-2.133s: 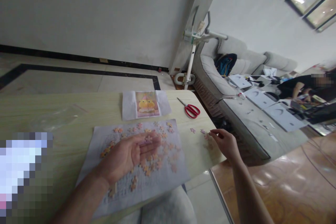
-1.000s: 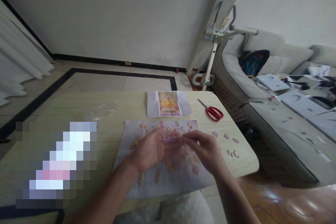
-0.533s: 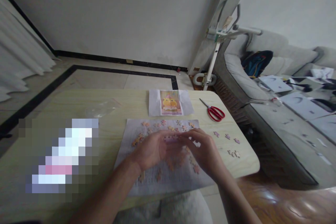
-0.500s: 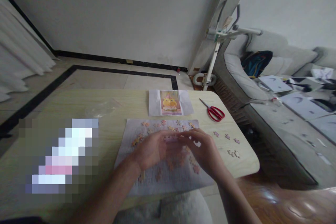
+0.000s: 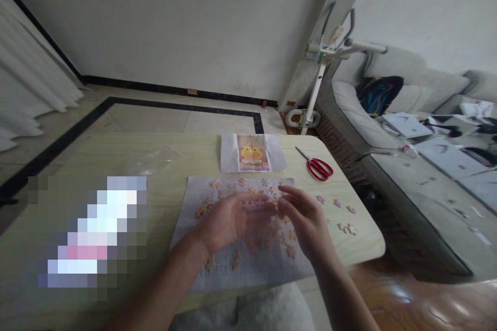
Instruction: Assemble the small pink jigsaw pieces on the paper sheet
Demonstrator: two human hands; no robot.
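Over a printed white sheet (image 5: 198, 279) on the table, my left hand (image 5: 229, 220) is closed on a short strip of joined jigsaw pieces (image 5: 254, 206), its palm turned up. My right hand (image 5: 306, 217) is just to the right, thumb and finger bent close together near the strip's right end. Whether a piece is between those fingertips is too blurred to make out. Loose jigsaw pieces (image 5: 291, 252) lie scattered on the sheet around and beneath both hands. Behind the sheet lies a paper with a picture of yellow chicks (image 5: 251, 152).
Red-handled scissors (image 5: 320, 169) lie at the table's right rear. Several pieces (image 5: 337, 203) lie on the bare wood (image 5: 361, 245) at right. A clear plastic bag (image 5: 151, 162) sits at left, behind a blurred-out patch (image 5: 97, 227). A grey sofa (image 5: 419, 207) stands beyond the right edge.
My right hand has shifted slightly right, and its fingertips have drawn back from the strip. My left hand stays almost where it was, still holding the strip.
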